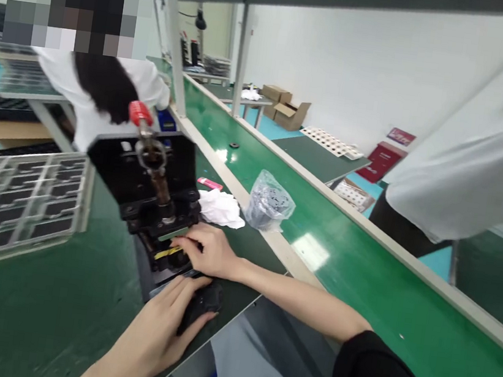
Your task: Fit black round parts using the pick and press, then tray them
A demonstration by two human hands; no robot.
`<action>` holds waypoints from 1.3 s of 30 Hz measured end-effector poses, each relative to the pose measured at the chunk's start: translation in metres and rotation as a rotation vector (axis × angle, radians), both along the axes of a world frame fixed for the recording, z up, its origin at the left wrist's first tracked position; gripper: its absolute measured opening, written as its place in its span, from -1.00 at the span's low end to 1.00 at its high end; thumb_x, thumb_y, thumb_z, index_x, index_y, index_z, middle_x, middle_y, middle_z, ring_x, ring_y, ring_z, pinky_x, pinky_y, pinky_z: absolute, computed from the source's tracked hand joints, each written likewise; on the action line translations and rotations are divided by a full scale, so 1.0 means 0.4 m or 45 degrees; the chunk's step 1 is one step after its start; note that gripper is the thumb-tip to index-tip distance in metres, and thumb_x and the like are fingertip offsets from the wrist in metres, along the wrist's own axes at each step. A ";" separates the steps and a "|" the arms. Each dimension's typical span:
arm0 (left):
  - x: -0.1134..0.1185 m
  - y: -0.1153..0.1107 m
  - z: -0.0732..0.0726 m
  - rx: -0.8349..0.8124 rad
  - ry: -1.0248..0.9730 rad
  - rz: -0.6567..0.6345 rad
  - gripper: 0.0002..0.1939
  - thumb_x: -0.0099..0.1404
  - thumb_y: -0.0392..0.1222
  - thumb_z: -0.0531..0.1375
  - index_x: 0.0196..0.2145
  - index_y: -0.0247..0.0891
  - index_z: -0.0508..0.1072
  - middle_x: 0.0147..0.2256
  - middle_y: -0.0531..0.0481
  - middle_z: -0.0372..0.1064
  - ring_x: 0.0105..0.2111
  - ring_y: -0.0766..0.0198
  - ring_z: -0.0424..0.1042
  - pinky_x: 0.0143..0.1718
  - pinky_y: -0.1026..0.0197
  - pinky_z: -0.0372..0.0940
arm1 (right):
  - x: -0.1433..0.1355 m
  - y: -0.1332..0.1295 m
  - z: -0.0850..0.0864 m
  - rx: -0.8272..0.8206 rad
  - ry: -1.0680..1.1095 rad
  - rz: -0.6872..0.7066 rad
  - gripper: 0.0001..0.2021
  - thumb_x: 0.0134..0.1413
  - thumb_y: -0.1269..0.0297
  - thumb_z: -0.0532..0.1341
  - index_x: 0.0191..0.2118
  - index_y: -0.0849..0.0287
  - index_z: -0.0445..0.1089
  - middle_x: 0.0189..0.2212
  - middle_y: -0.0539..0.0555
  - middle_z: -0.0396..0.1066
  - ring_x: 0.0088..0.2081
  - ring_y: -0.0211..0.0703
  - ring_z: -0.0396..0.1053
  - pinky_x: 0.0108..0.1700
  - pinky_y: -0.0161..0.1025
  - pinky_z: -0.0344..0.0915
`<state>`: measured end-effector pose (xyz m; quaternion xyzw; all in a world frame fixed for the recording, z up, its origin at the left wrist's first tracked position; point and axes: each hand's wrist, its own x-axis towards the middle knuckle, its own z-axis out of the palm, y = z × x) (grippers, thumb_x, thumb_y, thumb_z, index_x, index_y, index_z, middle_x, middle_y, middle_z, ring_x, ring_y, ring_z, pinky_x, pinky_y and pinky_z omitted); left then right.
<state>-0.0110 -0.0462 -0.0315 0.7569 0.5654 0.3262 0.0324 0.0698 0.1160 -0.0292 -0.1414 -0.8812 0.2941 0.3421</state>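
Observation:
A black hand press [159, 185] with a red-tipped lever stands on the green bench, its dark back plate upright. Reaching into the press from the right, my right hand [213, 251] has its fingers pinched at the fixture under the clamp, close to a yellow strip [167, 253]. Whatever those fingertips hold is hidden. My left hand [160, 319] is in front of the press, fingers and thumb curled around a small black plastic part [205, 300] by the bench edge. That part's underside is covered by the hand.
A clear plastic bag [270, 203] of dark pieces and a white cloth [221, 208] lie behind the press. The green conveyor [313, 246] runs along the right. Trays of dark parts [22, 201] lie left. One co-worker [101, 94] is ahead, another [471, 174] across the conveyor.

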 end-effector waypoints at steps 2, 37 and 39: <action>-0.002 0.008 -0.001 0.052 0.016 0.009 -0.69 0.51 0.03 0.12 0.08 -0.16 0.34 -0.19 -0.07 0.48 -0.22 0.13 0.55 -0.26 0.20 0.49 | -0.003 0.002 0.005 0.023 -0.031 -0.013 -0.88 0.35 0.38 0.30 -0.26 0.22 0.57 -0.32 0.04 0.55 -0.23 -0.26 0.48 -0.14 -0.40 0.33; 0.011 -0.016 0.001 -0.166 -0.135 -0.078 -0.54 0.39 -0.01 0.31 0.07 -0.30 0.27 -0.08 -0.17 0.48 -0.08 0.03 0.49 -0.07 0.05 0.45 | 0.089 -0.027 0.003 -0.430 0.402 -0.116 -0.64 0.33 0.04 0.26 -0.40 0.18 0.29 -0.50 -0.01 0.26 -0.47 -0.28 0.21 -0.40 -0.32 0.19; 0.012 -0.016 0.001 -0.158 -0.155 -0.074 -0.52 0.38 -0.03 0.33 0.07 -0.31 0.26 -0.09 -0.19 0.49 -0.06 0.02 0.49 -0.07 0.05 0.45 | 0.132 -0.043 0.019 -0.481 0.335 -0.074 -0.65 0.32 0.06 0.30 -0.39 0.19 0.31 -0.45 0.03 0.33 -0.42 -0.26 0.29 -0.36 -0.34 0.25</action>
